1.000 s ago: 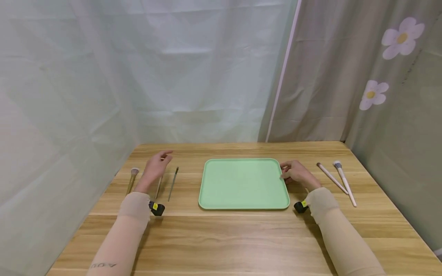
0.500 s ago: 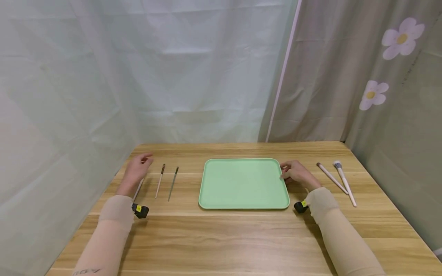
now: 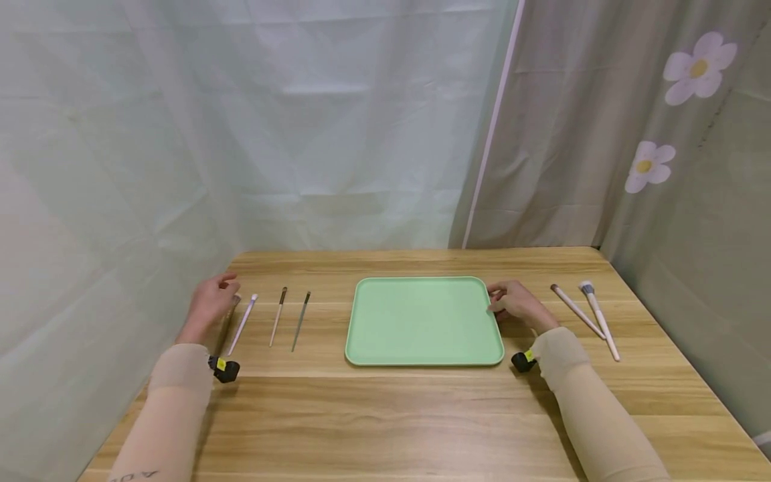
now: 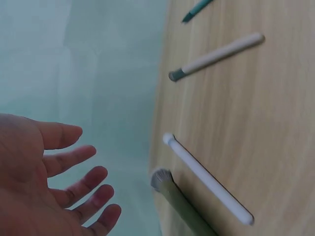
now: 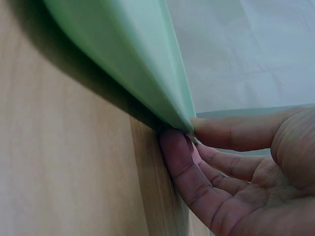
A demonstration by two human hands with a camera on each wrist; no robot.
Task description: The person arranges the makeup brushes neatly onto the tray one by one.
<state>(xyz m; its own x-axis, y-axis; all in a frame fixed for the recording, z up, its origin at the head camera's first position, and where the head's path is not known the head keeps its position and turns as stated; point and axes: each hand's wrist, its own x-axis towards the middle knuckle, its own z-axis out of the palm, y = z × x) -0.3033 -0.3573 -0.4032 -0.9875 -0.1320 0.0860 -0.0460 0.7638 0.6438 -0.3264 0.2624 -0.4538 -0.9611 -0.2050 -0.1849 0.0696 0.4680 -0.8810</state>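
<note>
My left hand point(image 3: 208, 304) hovers at the table's left side with its fingers loosely spread and nothing held. Right by it, partly covered by the hand in the head view, lies a makeup brush with an olive-gold handle point(image 4: 186, 208) and a fluffy head. A slim white-handled makeup brush point(image 3: 243, 324) lies just to its right. At the other side, my right hand point(image 3: 519, 305) pinches the right rim of a light green tray point(image 3: 424, 321). In the right wrist view the thumb is on the rim and the index finger tucks under the tray's edge.
Two thin makeup brushes, one pale-handled point(image 3: 277, 320) and one green-handled point(image 3: 300, 324), lie left of the tray. Beyond my right hand are a brown-tipped brush point(image 3: 577, 310) and a larger white-handled brush point(image 3: 601, 323). Curtains point(image 3: 349, 134) hang behind the wooden table point(image 3: 385, 422).
My left hand has moved left across the brushes, uncovering the pale-handled one and then the white-handled one. My right hand and the tray stay in place.
</note>
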